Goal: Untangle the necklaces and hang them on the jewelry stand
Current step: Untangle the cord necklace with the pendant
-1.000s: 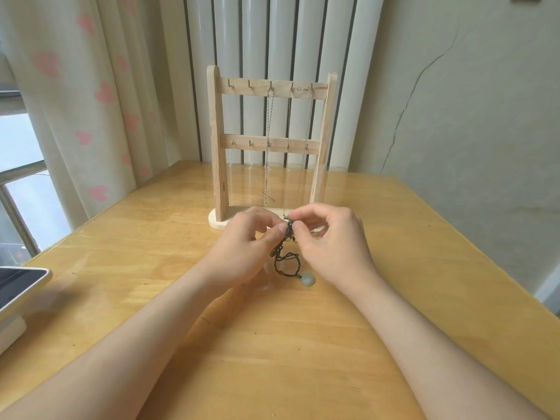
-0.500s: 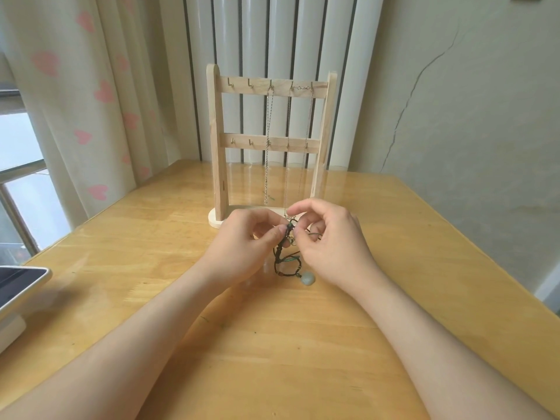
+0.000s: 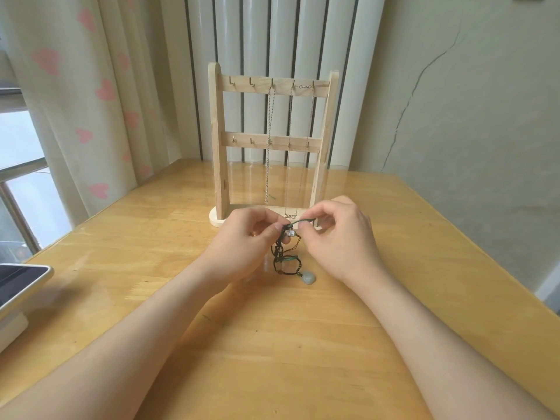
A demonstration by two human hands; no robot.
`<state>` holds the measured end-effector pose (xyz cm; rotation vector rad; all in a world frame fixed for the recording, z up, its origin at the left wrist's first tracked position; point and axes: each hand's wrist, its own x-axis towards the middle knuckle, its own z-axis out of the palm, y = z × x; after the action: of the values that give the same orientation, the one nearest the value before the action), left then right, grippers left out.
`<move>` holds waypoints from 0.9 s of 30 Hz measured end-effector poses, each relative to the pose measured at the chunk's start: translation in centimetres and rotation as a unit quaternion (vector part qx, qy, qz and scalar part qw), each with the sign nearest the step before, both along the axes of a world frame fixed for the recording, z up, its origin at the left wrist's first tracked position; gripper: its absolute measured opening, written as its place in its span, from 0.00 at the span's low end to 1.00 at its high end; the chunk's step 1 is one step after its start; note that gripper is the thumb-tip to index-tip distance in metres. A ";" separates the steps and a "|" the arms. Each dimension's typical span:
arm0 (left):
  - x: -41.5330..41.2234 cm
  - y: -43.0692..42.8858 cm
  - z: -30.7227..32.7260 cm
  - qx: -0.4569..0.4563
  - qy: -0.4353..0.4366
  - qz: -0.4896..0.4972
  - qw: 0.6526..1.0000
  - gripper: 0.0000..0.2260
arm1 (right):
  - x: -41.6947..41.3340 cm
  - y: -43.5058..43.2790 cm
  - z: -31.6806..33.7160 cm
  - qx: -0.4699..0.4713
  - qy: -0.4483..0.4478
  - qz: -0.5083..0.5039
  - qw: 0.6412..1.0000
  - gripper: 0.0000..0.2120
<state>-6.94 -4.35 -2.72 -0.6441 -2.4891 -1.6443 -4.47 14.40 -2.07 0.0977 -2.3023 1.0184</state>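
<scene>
A tangled dark green cord necklace [image 3: 285, 256] hangs between my two hands just above the table, and its pale green stone pendant [image 3: 308, 279] rests on the wood. My left hand [image 3: 245, 241] pinches the upper part of the tangle. My right hand [image 3: 339, 234] pinches a green strand and holds it out to the right. Behind them stands the wooden jewelry stand [image 3: 218, 147] with two rows of hooks. A silver chain [image 3: 269, 140] and a thin chain necklace with a small lettered pendant [image 3: 291, 215] hang from its top bar.
The wooden table [image 3: 272, 344] runs to a wall on the right and a white radiator behind the stand. A curtain with pink hearts hangs at the left. A tablet [image 3: 18, 283] on a white stand sits at the table's left edge.
My right hand has pulled one green strand out of the tangle toward the right, and both hands have risen slightly. The pendant stays on the table.
</scene>
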 end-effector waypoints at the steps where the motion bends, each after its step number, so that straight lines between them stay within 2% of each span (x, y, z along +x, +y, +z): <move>1: 0.0 0.0 0.0 0.008 -0.010 -0.001 1.000 0.07 | 0.0 0.0 0.1 -0.029 -0.006 0.002 1.000 0.02; 6: 0.0 -0.1 0.2 0.049 -0.053 -0.024 0.997 0.10 | 0.5 0.4 1.1 -0.196 -0.081 0.087 0.973 0.10; 9: 0.1 -0.1 0.2 0.043 -0.055 -0.033 0.997 0.09 | 0.6 0.1 1.4 -0.233 -0.138 0.110 0.956 0.12; 14: 0.1 -0.2 0.0 0.023 -0.052 -0.040 0.998 0.06 | 1.0 -0.1 1.2 -0.195 -0.163 0.142 0.957 0.14; 18: 0.3 -0.2 0.2 -0.015 -0.029 -0.050 0.998 0.07 | 1.0 -0.4 0.8 -0.135 -0.130 0.130 0.974 0.15; 22: 0.6 0.0 0.3 -0.026 -0.002 -0.048 0.999 0.06 | 0.7 -0.3 0.5 -0.077 -0.073 0.103 0.989 0.09; 27: 0.5 -0.1 0.3 -0.031 0.034 -0.048 0.998 0.05 | 0.7 -0.1 0.4 -0.056 -0.060 0.097 0.992 0.06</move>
<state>-6.40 -4.47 -2.45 -0.8252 -2.5057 -1.5518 -3.79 14.30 -1.62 0.2252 -2.3718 1.2820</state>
